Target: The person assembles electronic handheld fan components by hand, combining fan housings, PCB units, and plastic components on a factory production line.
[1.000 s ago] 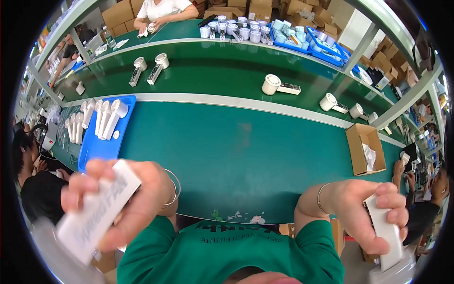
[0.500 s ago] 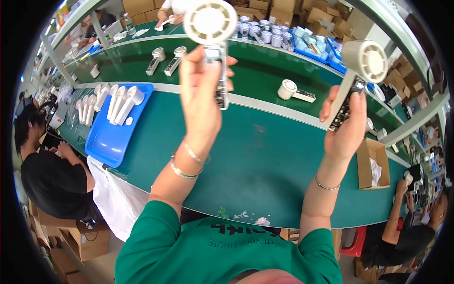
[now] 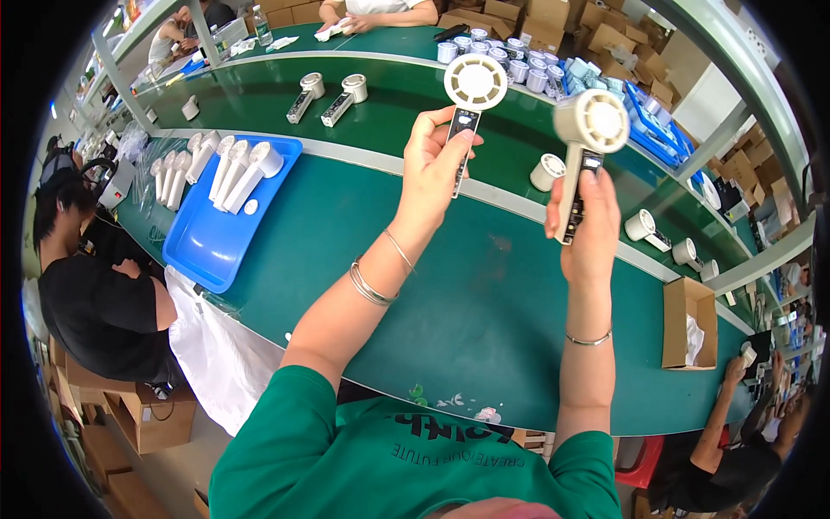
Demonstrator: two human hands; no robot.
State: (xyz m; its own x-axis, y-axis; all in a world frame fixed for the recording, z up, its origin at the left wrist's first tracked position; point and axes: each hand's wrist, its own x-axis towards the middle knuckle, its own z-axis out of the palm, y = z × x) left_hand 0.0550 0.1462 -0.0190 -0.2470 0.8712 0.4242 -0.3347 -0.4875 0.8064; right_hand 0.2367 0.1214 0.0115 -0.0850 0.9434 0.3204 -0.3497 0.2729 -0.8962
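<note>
One handheld fan (image 3: 475,84) is gripped by left hand (image 3: 430,166), another fan (image 3: 592,123) by right hand (image 3: 592,221). Excess squeezing could damage circuit boards (image 3: 574,213) under thumbs (image 3: 453,152).

- On my feed, the left hand (image 3: 437,160) grips a round-headed device (image 3: 476,82) by its handle, thumb over its dark strip (image 3: 465,121).
- The right hand (image 3: 593,227) holds a matching device (image 3: 596,121), head up.
- To the left, white pieces (image 3: 249,183) lie in a blue tray (image 3: 203,246).
- At right I see a cardboard box (image 3: 675,333) holding something white (image 3: 694,340), perhaps paper.
</note>
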